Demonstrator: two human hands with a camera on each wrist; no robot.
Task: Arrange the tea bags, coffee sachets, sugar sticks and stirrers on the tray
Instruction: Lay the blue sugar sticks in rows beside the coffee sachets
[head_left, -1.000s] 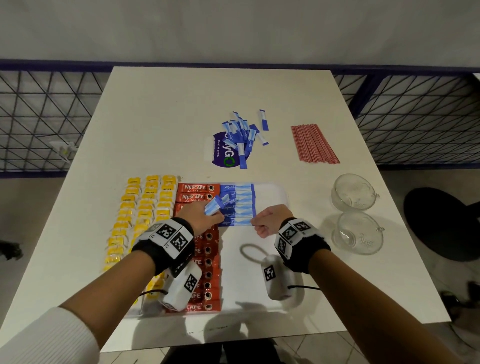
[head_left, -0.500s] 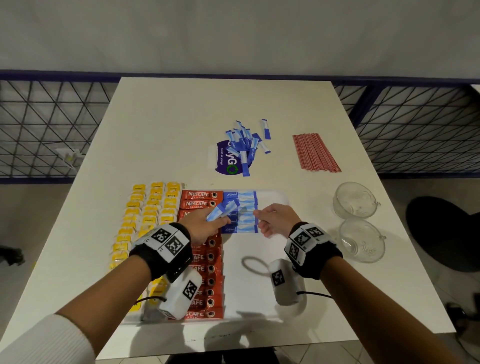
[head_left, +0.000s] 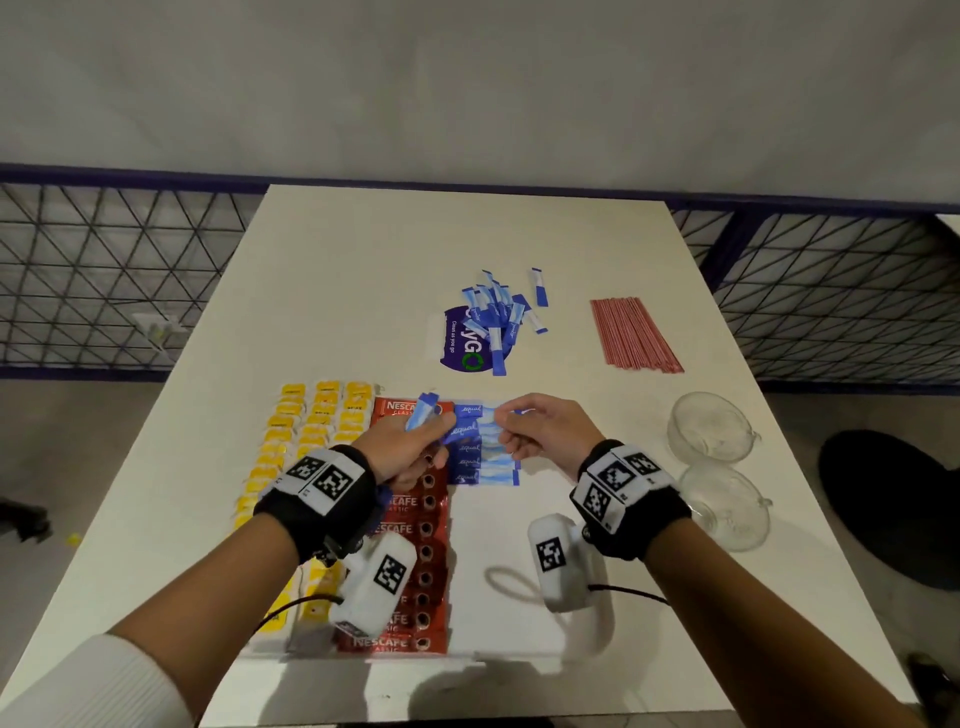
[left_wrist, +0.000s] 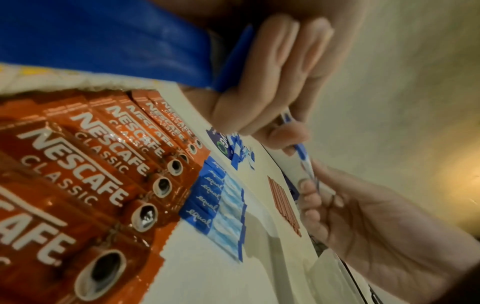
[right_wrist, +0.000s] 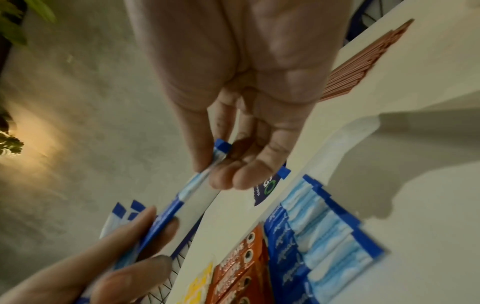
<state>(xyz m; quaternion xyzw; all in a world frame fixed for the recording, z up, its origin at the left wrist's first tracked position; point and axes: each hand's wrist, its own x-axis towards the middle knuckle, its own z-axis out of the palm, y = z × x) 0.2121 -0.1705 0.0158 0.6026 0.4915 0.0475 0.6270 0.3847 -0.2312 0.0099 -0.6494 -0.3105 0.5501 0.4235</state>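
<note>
From my head camera, I look down at a white table (head_left: 363, 270) with the tray (head_left: 498, 551) near me; yellow tea bags (head_left: 306, 441) fill its 9 o'clock side, red coffee sachets (head_left: 415, 525) run down the middle, and a short row of blue sugar sticks (head_left: 480, 457) lies at 12 o'clock. My left hand (head_left: 410, 447) grips a small bundle of sugar sticks (head_left: 423, 413), while my right hand (head_left: 540, 431) pinches one stick out of it. More loose sticks (head_left: 501, 317) and the red stirrers (head_left: 631, 335) wait on the table at 12 and 1 o'clock, beside two glass cups (head_left: 711, 426). From my left wrist, my curled fingers (left_wrist: 280, 67) clamp the bundle as the right fingertips (left_wrist: 309, 185) take the stick's far end. From my right wrist, thumb and forefinger pinch that single stick (right_wrist: 205, 179) above the laid row (right_wrist: 324, 232). I judge I am mid-way through the sugar step; next I must draw the stick free and lay it parallel, touching the row's near end.
</note>
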